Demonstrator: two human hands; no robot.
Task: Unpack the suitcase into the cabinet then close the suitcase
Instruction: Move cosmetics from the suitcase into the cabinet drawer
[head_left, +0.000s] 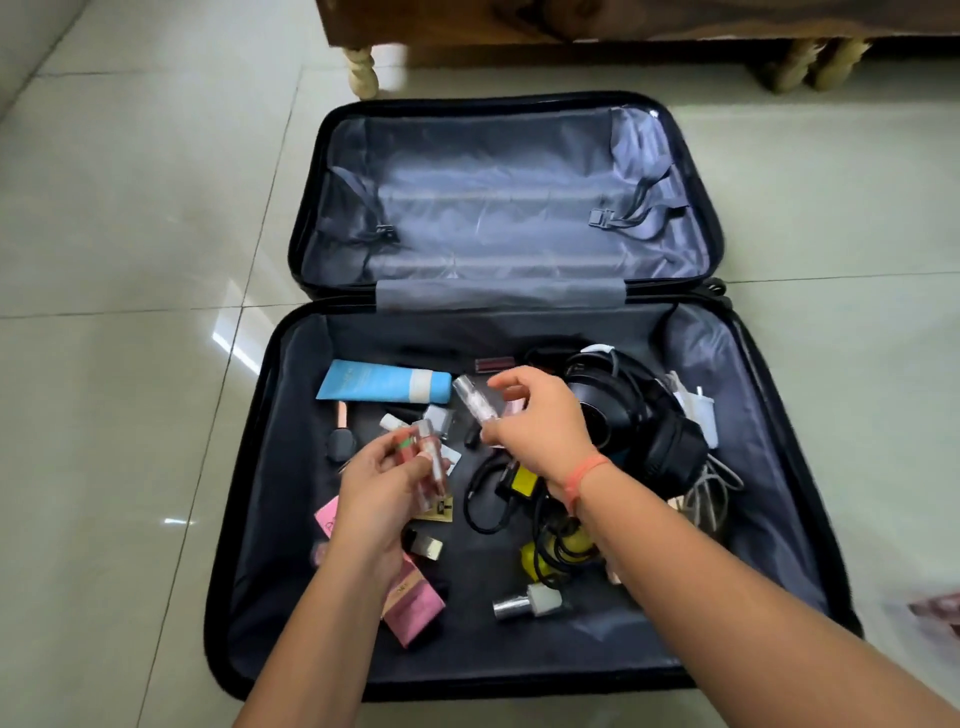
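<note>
A black suitcase (244, 467) lies open flat on the tiled floor; its far half holds nothing but grey lining. The near half holds a blue tube (384, 383), black headphones (628, 410), black cables (488, 499), pink boxes (415, 608), a silver-capped bottle (524, 604) and several small cosmetics. My left hand (379, 493) grips small clear bottles with pink contents (428, 457) over the middle of the case. My right hand (540, 415), with an orange thread at its wrist, pinches a clear vial (472, 397) just right of the left hand.
A wooden furniture piece with turned pale legs (363, 70) stands beyond the suitcase's far edge. Glossy tiled floor (130, 260) surrounds the case on both sides. A pinkish patterned item (940, 610) lies at the right edge.
</note>
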